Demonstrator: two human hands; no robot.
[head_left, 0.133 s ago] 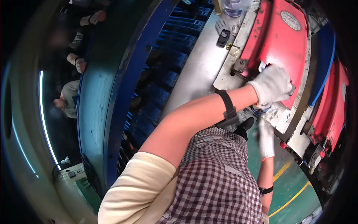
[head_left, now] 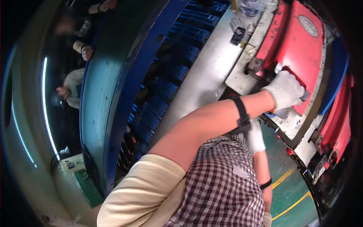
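Observation:
My left hand [head_left: 286,90], in a white knitted glove, is at the lower edge of a red curved machine cover [head_left: 298,45]. Its fingers are curled round something; a pale end [head_left: 278,68] and a grey end [head_left: 305,95] stick out on either side of the glove, and the rest is hidden. Lower down, my right hand [head_left: 257,139], gloved too, is in front of the checked apron [head_left: 223,181]. My left forearm hides its fingers, so what it holds, if anything, does not show.
Beyond my left arm runs a metal worktop [head_left: 204,68] bearing a black device [head_left: 238,36], a grey glove [head_left: 237,23] and a clear container [head_left: 250,6]. A second red machine [head_left: 336,117] stands at right. Across a blue-edged panel [head_left: 100,94], other people's hands [head_left: 87,53] show at left.
My right hand has drawn leftward, in behind my left forearm. My left hand keeps its place at the red cover's edge, while the whole view has shifted a little.

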